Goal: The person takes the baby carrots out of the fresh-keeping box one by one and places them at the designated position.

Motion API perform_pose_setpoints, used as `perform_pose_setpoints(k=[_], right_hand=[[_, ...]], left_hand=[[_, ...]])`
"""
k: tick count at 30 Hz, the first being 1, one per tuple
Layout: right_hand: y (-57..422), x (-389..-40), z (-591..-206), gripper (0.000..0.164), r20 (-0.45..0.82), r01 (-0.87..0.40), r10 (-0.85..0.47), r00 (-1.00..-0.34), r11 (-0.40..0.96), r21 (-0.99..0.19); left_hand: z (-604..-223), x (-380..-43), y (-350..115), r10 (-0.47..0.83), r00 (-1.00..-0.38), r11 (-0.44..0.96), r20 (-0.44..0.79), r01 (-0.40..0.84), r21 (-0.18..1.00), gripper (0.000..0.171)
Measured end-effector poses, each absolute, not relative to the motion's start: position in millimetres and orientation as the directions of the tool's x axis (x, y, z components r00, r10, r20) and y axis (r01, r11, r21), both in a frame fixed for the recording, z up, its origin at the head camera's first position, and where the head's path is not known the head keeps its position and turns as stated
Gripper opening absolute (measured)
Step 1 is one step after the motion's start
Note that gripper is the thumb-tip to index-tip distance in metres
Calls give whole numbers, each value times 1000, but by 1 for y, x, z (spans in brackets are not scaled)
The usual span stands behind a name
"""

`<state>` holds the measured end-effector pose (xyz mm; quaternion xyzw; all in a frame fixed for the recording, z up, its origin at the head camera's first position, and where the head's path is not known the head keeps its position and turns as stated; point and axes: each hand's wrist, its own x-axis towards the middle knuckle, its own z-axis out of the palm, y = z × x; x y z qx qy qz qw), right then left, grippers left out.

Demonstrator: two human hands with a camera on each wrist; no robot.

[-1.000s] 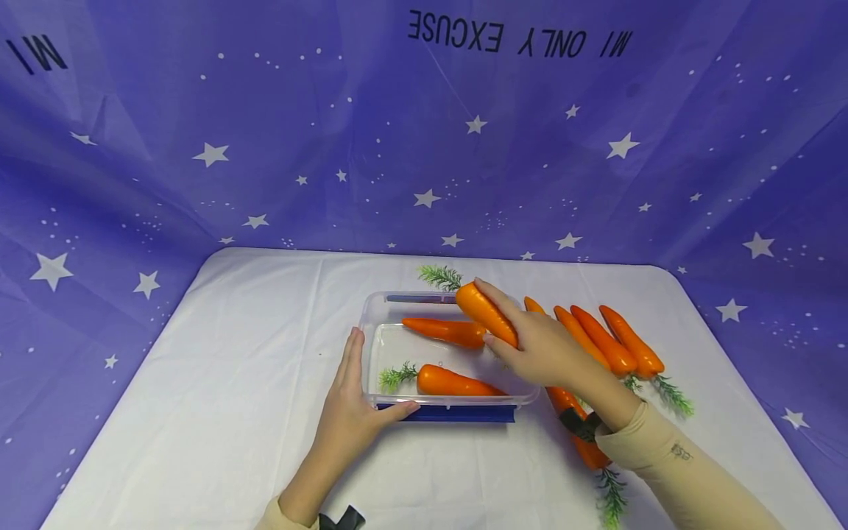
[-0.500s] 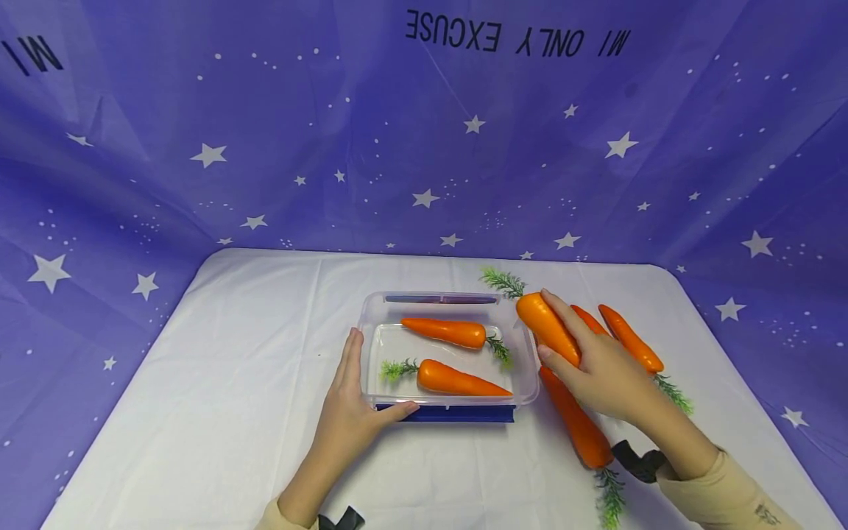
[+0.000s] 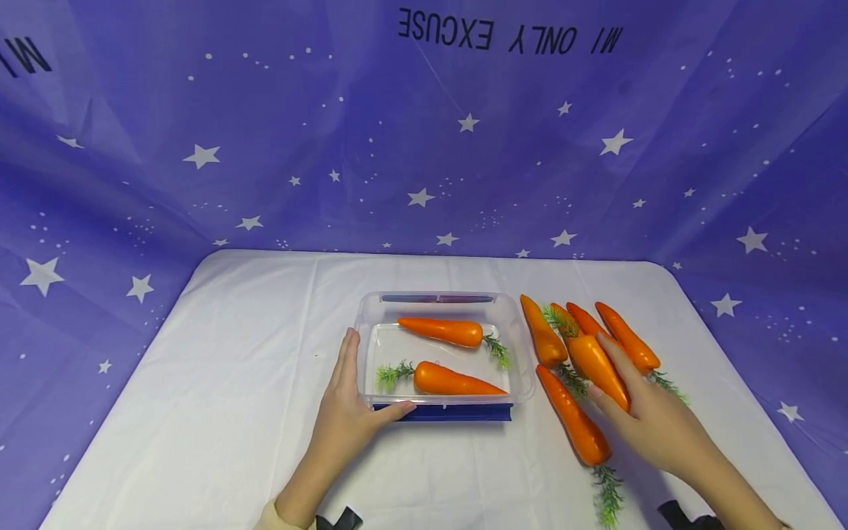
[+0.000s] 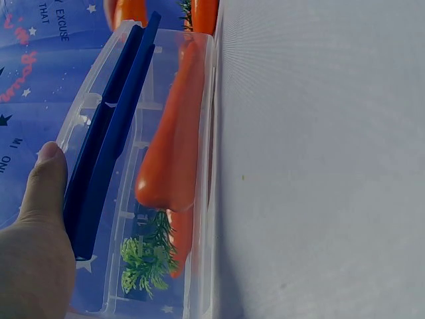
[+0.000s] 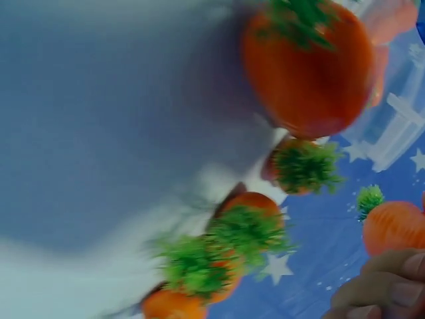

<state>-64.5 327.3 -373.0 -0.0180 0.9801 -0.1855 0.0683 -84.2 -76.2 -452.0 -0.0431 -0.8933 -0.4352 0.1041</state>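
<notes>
My right hand (image 3: 662, 427) grips an orange carrot (image 3: 598, 368) by its body, leafy top pointing away, over the carrots at the right. The right wrist view shows fingertips (image 5: 385, 292) against this carrot. Straight fingers of my left hand (image 3: 344, 412) rest along the left wall of a clear plastic box (image 3: 526, 386); its thumb lies by the front rim, near a blue latch flap (image 3: 457, 413). Inside the box, a rear carrot (image 3: 440, 332) has its leaves to the right and a front carrot (image 3: 457, 380) has its leaves to the left.
Right of the box, several carrots lie on the white cloth: one carrot (image 3: 543, 335) beside the box wall, another carrot (image 3: 575, 419) nearer the front, and the rightmost carrot (image 3: 626, 335). A blue star-printed curtain (image 3: 371, 147) hangs behind the table (image 3: 218, 353).
My right hand has carried the carrot from above the box rightward and toward me, over the loose carrots. The left hand and the box have stayed in place.
</notes>
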Motion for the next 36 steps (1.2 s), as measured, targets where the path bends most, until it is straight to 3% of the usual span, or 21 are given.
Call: perform_pose_setpoints(k=[13,36], right_hand=[[353,-41,-407,84,-242,39,-46,-969,942,-334],[366,-41,-431,85,-421,53,-62,-905,965,-256]], left_hand=[[-454,-85,-77,-15,-972,618,234,175,766,138],[-452,-85,-77,-11,-977,608,212,162,777,137]])
